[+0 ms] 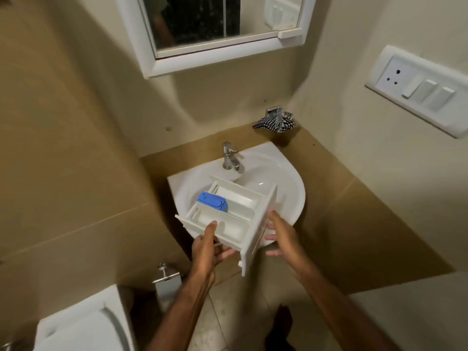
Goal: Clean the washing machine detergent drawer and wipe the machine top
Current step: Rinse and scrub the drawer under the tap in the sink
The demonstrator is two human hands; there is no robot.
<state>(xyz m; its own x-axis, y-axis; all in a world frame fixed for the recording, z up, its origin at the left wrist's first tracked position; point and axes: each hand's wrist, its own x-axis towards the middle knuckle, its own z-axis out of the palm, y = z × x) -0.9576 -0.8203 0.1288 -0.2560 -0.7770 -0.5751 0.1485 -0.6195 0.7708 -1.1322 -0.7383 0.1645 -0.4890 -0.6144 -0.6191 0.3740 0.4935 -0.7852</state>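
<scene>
The white detergent drawer (235, 211), with a blue insert (212, 200) in one compartment, hangs over the white corner sink (291, 196). My left hand (207, 252) grips the drawer's near side, thumb on its rim and fingers underneath. My right hand (279, 234) is just right of the drawer's front panel with fingers spread; whether it touches the panel I cannot tell. A black-and-white checked cloth (277, 122) lies bunched in the back corner of the counter. The washing machine is out of view.
A chrome tap (230, 155) stands at the sink's back. Brown counter (354, 224) wraps the sink. A mirror cabinet (215, 29) hangs above, a switch plate (420, 87) on the right wall. Toilet (83, 323) and steel holder (167, 279) sit lower left.
</scene>
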